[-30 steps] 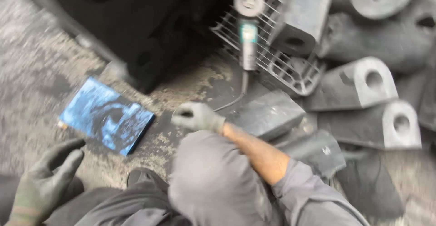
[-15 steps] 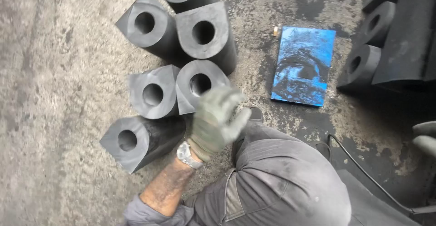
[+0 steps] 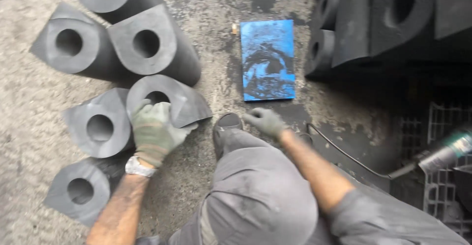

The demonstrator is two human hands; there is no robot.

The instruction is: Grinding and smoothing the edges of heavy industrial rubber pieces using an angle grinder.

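Observation:
Several dark rubber blocks with round holes lie on the gritty floor at the left. My left hand [image 3: 155, 132], in a grey-green glove with a wristwatch at the wrist, is closed over the front rim of the middle block [image 3: 189, 108]. Another holed block [image 3: 98, 127] lies just left of it, and one more [image 3: 78, 191] is nearer to me. My right hand [image 3: 265, 121], also gloved, hovers with loose fingers beside my shoe [image 3: 227, 124], just below a scuffed blue plate [image 3: 268, 60]. It holds nothing.
More dark holed blocks [image 3: 373, 18] are stacked at the upper right. A grey plastic crate [image 3: 442, 196] sits at the right edge, with a cylindrical tool [image 3: 447, 151] on it and its black cable [image 3: 344, 154] trailing across the floor. My bent knee [image 3: 260, 200] fills the lower middle.
The view has swung from the crate side to the blocks on the left. My left hand has dropped from mid-air onto the middle block. My right hand has come in beside the shoe.

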